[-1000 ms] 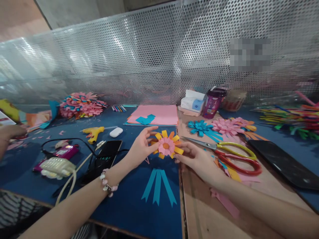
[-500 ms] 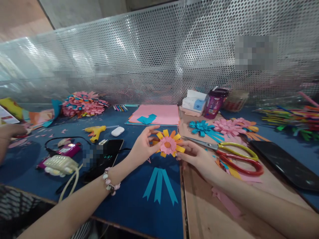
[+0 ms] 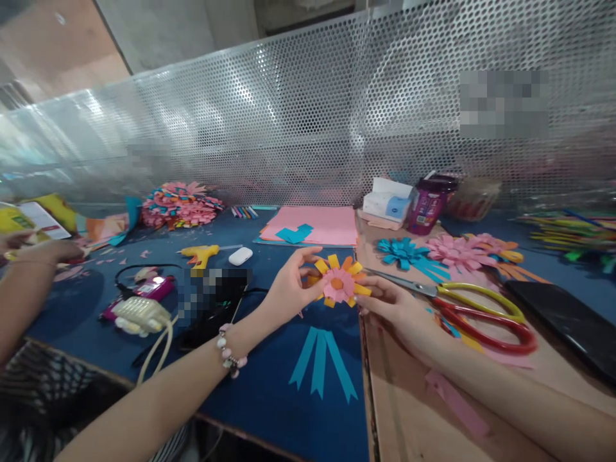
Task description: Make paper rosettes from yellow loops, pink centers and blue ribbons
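Observation:
Between both hands, a paper flower with yellow and orange outer petals, a pink inner layer and an orange centre is held above the table. My left hand pinches its left petals between thumb and fingers. On the opposite side, my right hand grips the right petals by the fingertips. Below the flower, three blue paper strips with notched ends fan out on the blue tabletop. Scissors with yellow and red handles lie just beyond my right hand, blades toward the flower.
Left of my arm are a yellow glue gun, a white earphone case, a cabled phone and a plug. Pink paper sheets lie ahead. Finished blue and pink flowers sit right. A co-worker's hand is far left.
The whole scene has shifted to the right in view as the camera turned left. Both hands keep the same hold on the flower. More of the co-worker's arm shows at left.

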Available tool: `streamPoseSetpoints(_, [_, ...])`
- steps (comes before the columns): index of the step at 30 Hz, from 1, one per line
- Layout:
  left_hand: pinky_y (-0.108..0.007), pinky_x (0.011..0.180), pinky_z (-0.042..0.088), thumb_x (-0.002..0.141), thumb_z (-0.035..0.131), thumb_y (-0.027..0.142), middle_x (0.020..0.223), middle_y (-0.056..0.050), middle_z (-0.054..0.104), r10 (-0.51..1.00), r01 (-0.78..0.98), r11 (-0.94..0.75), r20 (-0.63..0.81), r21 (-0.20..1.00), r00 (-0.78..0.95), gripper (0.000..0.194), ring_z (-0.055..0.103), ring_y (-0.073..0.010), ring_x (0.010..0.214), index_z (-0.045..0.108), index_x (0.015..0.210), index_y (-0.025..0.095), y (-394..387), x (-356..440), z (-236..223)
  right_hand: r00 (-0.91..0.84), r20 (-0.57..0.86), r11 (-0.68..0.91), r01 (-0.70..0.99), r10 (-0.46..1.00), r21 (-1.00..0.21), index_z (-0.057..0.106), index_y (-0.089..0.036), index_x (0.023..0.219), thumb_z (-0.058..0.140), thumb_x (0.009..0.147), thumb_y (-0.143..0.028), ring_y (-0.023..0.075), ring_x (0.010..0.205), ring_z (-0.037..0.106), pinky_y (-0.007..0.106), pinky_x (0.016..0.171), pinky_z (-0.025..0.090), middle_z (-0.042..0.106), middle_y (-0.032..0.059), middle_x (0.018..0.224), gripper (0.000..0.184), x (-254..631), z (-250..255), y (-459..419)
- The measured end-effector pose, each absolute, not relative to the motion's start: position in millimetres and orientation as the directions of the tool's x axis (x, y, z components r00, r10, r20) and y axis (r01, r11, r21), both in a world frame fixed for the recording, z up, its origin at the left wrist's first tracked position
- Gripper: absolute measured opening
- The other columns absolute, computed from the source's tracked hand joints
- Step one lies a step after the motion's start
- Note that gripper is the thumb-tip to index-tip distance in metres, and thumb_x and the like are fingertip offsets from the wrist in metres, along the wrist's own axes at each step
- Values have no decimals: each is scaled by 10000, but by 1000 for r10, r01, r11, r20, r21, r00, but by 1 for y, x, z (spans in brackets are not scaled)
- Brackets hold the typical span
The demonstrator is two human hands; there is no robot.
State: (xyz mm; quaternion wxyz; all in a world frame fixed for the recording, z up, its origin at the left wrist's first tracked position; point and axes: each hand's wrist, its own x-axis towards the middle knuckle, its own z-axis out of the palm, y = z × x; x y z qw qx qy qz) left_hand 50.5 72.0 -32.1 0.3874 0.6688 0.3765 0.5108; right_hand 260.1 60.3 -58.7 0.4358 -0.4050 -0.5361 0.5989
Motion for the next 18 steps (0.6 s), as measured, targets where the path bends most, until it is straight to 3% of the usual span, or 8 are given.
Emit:
streamPoseSetpoints(5, [-244,608,552,771,669,243,1161,-105,505,907,115,-398,371,910,198,518,613,-141,818,441,1233,187,72,51,-37,-290,-7,-37,-97,957,-995,601,-223,1080,735,737,-408,79,603,501,175,457,340,631,-5,791,412,260,-62,62])
streamPoseSetpoints(18, [-270,711,557,791,647,239,1168,-99,513,895,137,-426,394,894,207,547,634,-136,837,407,1281,203,70,54,-41,-249,-29,-49,-75,968,-996,598,-207,1045,725,732,-448,144,662,574,203,451,386,639,36,826,415,257,-60,61])
